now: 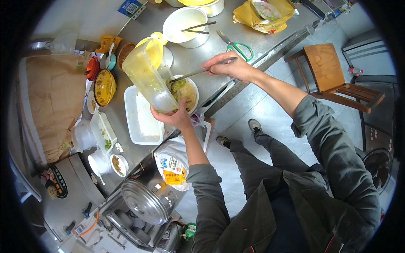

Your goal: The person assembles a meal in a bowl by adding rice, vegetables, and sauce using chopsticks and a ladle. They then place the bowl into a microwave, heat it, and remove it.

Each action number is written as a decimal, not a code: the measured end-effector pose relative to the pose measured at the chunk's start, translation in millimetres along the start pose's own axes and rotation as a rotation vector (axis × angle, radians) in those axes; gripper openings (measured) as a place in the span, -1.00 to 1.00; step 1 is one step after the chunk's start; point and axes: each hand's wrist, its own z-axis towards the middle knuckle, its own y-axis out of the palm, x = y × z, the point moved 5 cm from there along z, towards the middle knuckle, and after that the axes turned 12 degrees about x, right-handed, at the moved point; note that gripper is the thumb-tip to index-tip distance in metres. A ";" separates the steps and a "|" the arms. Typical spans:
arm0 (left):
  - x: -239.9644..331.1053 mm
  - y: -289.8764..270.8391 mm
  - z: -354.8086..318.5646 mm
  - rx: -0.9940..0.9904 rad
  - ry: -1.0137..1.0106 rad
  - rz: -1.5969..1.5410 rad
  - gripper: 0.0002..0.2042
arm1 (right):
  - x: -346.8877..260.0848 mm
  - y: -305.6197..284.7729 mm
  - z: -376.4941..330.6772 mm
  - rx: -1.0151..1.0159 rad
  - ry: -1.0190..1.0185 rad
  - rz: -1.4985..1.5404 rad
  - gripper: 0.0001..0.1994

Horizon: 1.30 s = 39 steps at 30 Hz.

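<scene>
Grey sleeves rise from the lower edge toward a steel counter (270,44). Left hand (175,117) grips the base of a clear jar (147,76), tilted mouth-down over a white bowl (185,92) at the counter's near edge; yellow lid (155,45) flipped back at its upper end. Right hand (232,67) clenches chopsticks (198,71), tips reaching into the jar's mouth above the bowl's noodles and greens. Just left of bowl: empty white tray (141,114). Farther left: yellow bowl (104,87), small dishes of chopped greens. Behind: white pot (185,25) with utensils across it, green-handled scissors (238,47), yellow bag (263,17). Wooden chair (333,74) on the floor, right.
</scene>
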 end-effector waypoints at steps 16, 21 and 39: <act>5.4 -15.8 10.0 0.020 0.022 0.159 0.07 | 14.9 35.4 -7.8 0.099 -0.028 0.248 -0.78; 3.6 -17.4 13.2 0.053 0.048 0.122 0.13 | 19.5 53.1 -31.8 0.173 -0.190 -0.025 -0.79; 6.9 -8.8 6.2 0.072 -0.008 0.048 0.16 | 20.7 58.8 -102.9 0.179 -0.545 -0.334 -0.73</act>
